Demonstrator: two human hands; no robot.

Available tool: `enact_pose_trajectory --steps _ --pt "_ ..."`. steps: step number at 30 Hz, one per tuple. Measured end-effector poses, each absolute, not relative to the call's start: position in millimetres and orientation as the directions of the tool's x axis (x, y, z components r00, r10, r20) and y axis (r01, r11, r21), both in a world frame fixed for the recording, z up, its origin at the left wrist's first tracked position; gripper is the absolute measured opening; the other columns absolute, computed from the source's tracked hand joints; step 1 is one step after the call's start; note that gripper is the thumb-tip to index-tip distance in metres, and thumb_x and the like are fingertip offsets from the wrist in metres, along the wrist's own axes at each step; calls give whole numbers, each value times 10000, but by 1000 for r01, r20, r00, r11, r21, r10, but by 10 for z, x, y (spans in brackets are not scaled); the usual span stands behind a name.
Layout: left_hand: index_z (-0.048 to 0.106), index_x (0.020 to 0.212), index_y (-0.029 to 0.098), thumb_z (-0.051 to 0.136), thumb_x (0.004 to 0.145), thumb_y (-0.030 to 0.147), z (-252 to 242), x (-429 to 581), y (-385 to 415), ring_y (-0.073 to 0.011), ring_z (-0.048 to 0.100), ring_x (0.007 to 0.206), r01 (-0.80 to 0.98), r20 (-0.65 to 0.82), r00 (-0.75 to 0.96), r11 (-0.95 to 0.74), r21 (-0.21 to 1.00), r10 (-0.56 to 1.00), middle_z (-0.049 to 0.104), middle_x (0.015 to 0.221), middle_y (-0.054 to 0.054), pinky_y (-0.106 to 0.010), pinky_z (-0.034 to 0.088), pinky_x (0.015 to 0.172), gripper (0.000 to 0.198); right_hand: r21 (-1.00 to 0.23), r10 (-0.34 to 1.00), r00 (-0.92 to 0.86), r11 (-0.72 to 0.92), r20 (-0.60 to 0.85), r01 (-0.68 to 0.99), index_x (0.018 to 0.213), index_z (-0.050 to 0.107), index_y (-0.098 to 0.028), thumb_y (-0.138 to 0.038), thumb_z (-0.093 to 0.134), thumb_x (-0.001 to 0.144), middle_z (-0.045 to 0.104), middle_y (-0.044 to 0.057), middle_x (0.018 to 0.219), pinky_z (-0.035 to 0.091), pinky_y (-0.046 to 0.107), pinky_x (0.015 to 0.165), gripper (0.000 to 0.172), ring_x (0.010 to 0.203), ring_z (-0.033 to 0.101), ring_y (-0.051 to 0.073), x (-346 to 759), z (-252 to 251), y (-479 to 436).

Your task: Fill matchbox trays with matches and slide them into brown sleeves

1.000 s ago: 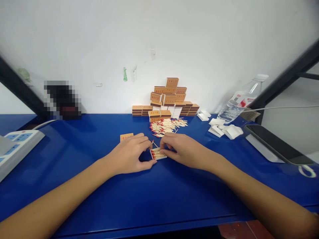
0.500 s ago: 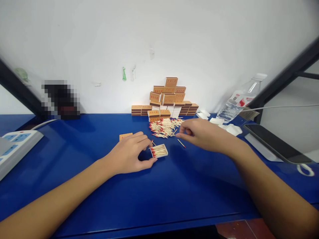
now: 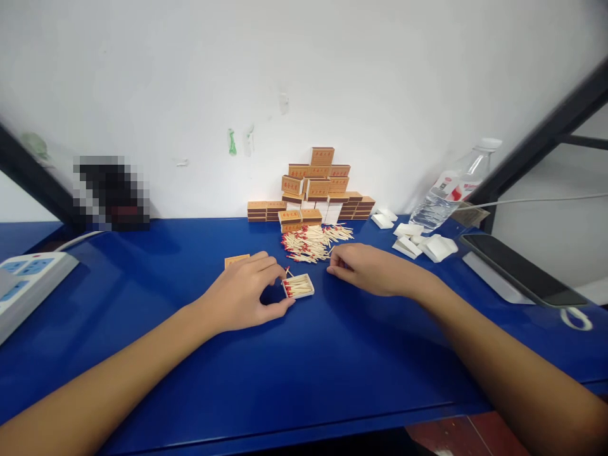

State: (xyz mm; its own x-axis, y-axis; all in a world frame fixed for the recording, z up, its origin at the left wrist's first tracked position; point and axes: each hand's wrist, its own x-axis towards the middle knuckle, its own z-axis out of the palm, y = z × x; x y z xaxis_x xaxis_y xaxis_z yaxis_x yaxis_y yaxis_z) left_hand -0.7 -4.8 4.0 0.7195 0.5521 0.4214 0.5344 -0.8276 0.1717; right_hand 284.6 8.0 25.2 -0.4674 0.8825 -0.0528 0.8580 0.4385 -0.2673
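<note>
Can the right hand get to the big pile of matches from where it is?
Yes, it looks like it: the right hand is right beside the pile of matches, and nothing seems to stand between them. The little tray is off to the left.

white wall [image 3: 380,76] behind blue table [image 3: 285,373]

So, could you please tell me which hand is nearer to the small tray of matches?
Left. The left hand curls around the left end of the tray, while the right hand is apart from it, off to the right.
</note>
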Motion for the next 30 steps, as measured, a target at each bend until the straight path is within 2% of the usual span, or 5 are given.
enact_pose_trajectory --steps 8,11,14,22,30 --pt "675 1018 192 700 905 397 22 -12 -45 -206 631 804 571 438 679 -799 189 589 674 847 -35 -326 476 681 235 -665 824 -566 443 38 601 895 636 -199 -434 590 1008 634 4 778 419 284 613 265 671 527 148 2637 394 -34" --pt "672 1015 192 702 905 393 16 -12 -46 -206 632 803 565 437 684 -803 188 584 673 850 -34 -326 470 680 231 -739 835 -541 427 102 520 1067 673 -190 -430 602 998 664 25 853 469 293 657 259 729 568 160 2575 385 -57" --pt "668 1028 192 693 919 400 17 -8 -55 -204 628 804 561 471 671 -808 181 572 674 862 -36 -321 460 669 236 -745 837 -500 477 223 466 1212 691 -200 -391 574 1017 717 62 995 507 323 751 298 844 623 182 2518 347 -55" --pt "645 983 186 668 940 372 45 2 -86 -183 570 754 563 562 621 -810 165 546 631 811 -19 -318 445 658 193 -850 897 -326 405 298 336 947 742 -200 -425 705 947 738 47 912 498 294 659 229 762 627 168 2334 231 -107" --pt "657 998 175 657 962 366 57 0 -57 -172 522 699 570 629 577 -808 148 522 587 752 -5 -316 441 669 195 -722 853 -337 518 399 458 965 766 -233 -323 692 964 597 33 956 459 300 661 117 702 502 138 2364 144 -84"
